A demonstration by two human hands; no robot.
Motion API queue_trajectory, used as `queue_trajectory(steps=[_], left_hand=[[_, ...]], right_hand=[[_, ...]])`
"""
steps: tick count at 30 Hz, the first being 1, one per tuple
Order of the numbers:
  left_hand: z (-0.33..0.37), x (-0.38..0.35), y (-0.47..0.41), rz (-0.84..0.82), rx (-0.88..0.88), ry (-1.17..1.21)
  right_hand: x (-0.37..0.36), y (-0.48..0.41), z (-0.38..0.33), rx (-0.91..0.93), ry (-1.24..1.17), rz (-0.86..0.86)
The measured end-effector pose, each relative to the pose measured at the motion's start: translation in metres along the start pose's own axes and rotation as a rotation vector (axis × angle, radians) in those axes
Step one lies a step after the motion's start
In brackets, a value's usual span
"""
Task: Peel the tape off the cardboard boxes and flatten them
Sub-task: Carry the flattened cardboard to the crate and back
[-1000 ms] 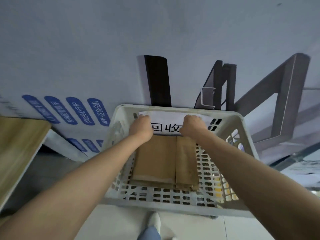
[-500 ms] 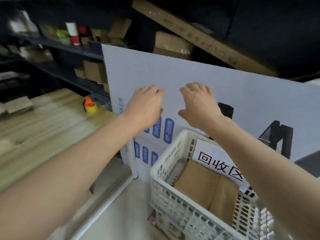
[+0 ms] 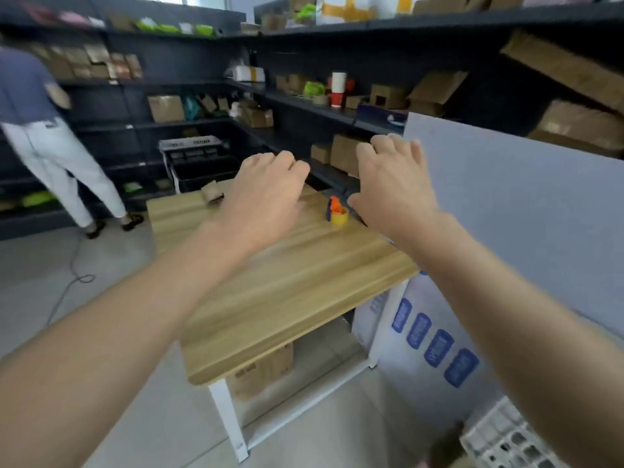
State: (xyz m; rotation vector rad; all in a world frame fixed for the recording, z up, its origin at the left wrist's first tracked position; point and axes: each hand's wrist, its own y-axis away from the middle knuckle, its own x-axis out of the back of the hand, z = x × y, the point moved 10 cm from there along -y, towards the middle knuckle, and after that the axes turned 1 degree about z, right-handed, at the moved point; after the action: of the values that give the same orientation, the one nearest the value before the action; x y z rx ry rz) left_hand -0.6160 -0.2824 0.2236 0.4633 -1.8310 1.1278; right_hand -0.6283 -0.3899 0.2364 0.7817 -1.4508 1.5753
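Small cardboard box (image 3: 212, 192) on my table (image 3: 287, 288)
Brown, slightly blurred, it sits at the far left corner.

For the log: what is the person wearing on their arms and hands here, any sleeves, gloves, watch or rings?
Nothing worn shows. The left hand and right hand are ungloved; no ring or watch can be made out, though the frame is a little blurred. The left forearm and right forearm are uncovered to the picture's edge, no sleeve in view.

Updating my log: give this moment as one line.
left hand: open, empty | right hand: open, empty | table: tape dispenser
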Motion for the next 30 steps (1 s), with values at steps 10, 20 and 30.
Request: queue_trajectory(steps=[10,20,30], left_hand=[[-0.185,-0.050,0.029,-0.060,0.009,0.011],[-0.308,-0.150,-0.037,-0.077,-0.104,0.003],[-0.409,-0.246,-0.123,-0.130,-0.268,0.107]], right_hand=[[-0.041,-0.075,-0.191,0.038,0.014,-0.061],[-0.143,-0.196,-0.272,-0.042,0.006,-0.121],[-0.218,-0.309,-0.317,-0.225,0.080,-0.225]])
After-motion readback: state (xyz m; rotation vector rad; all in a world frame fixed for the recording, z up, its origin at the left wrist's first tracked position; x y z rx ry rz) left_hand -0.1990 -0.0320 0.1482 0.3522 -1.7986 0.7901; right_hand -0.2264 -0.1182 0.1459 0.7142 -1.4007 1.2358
